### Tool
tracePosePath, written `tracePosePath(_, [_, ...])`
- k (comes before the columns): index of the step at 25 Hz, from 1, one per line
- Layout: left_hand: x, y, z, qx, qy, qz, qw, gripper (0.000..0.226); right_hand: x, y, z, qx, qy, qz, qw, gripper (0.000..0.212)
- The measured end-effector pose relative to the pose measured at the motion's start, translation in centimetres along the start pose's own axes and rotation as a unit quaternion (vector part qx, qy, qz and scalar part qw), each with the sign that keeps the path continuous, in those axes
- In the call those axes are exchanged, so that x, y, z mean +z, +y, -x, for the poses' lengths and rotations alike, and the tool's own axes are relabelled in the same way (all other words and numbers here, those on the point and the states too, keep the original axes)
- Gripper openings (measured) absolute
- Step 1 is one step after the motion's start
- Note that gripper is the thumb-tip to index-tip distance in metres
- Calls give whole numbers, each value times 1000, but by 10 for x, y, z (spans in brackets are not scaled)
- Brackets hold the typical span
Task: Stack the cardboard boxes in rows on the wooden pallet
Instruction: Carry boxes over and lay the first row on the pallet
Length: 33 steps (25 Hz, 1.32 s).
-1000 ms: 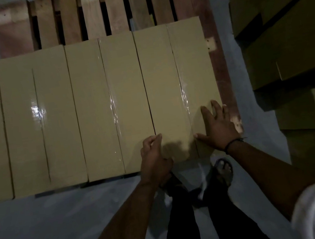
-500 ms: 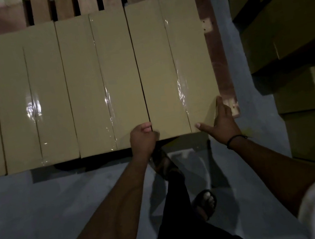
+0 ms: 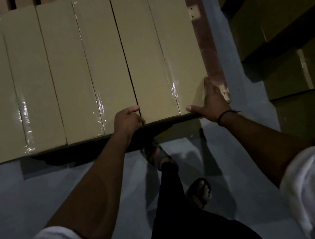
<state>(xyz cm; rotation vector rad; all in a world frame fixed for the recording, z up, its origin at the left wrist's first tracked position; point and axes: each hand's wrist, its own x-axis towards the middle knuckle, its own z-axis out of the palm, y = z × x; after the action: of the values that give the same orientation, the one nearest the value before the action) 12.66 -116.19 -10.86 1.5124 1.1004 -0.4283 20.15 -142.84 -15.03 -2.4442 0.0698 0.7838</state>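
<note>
A row of taped cardboard boxes lies across the wooden pallet (image 3: 204,36). The rightmost box (image 3: 159,57) is the one I handle. My left hand (image 3: 127,120) grips its near left corner, thumb on top beside the seam with the neighbouring box (image 3: 88,72), fingers curled under the front edge. My right hand (image 3: 211,99) presses flat against the box's near right corner, fingers straight along its right side and thumb along the front edge.
More cardboard boxes (image 3: 279,11) are piled at the right, close to the pallet's edge. Grey floor (image 3: 41,198) lies in front of the pallet, where my sandalled feet (image 3: 199,193) stand. Pallet slats show beyond the row at the top.
Both hands slid off the box top to its near corners. The camera moved closer, and the row now reaches further up the frame. My feet shifted.
</note>
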Motion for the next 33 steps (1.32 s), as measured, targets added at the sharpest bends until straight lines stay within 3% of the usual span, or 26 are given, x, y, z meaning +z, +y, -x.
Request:
tracePosePath(10, [-1,-14,-3,48,12,-36,998,43,-2,-3,8,4,-16,34,999,126])
tracePosePath(12, [2,-20,-3,77,23,-89,993,44,-4,-5,5,2,-25,72,997,126])
tracePosePath(14, [4,-24,0,152,43,-236,959,53,-5,-11,1,-5,-17,103,994,122])
tracePosePath(16, [5,-24,3,226,51,-384,894,70,-6,-21,-8,-17,-3,119,993,117])
tracePosePath(21, [0,-13,-7,290,-14,-559,777,104,-7,-45,-40,-6,20,71,997,115])
tracePosePath(25, [-2,-17,-7,315,3,-579,752,105,-8,-42,-41,-8,0,104,995,119])
tracePosePath(29, [5,-4,0,283,-15,-592,755,102,-26,-42,-36,-23,-32,98,994,117])
tracePosePath(33, [5,14,27,259,-50,-607,750,93,-47,-52,2,-56,22,118,991,108])
